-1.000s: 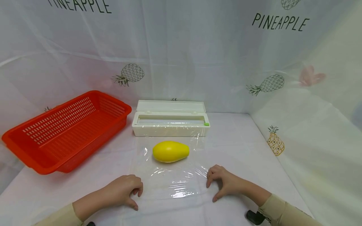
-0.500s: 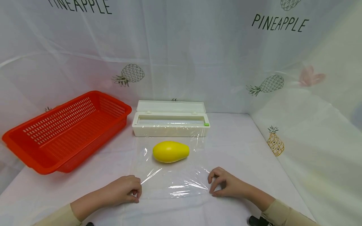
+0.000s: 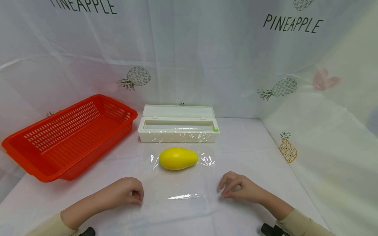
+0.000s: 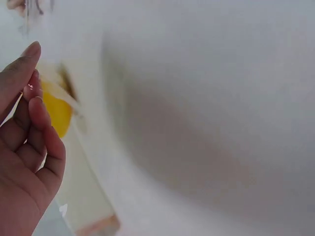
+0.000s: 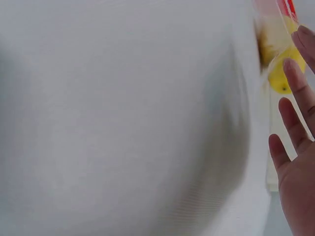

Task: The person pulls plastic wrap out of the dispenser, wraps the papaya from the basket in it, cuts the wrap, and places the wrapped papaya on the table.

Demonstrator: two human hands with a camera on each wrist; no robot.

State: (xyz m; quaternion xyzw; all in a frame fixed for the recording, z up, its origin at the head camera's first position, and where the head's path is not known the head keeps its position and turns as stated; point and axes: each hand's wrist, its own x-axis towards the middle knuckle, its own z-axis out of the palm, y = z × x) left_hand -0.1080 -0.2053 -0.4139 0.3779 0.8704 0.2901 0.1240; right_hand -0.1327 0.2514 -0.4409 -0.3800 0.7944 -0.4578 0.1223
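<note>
While the left hand at eight o'clock and right hand at four pinch clear film, a yellow fruit lies mid-dial upon it. The film runs from a white dispenser at twelve; past nine sits a red basket; toward one, the curtain reads "PINEAPPLE".

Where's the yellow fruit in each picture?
Head view: the yellow fruit is near the middle, a little low.
Left wrist view: toward the left edge, partly behind the left fingers.
Right wrist view: upper right, partly behind the right fingers.
Shared landmark: the long white box, beside the fruit in all three.
</note>
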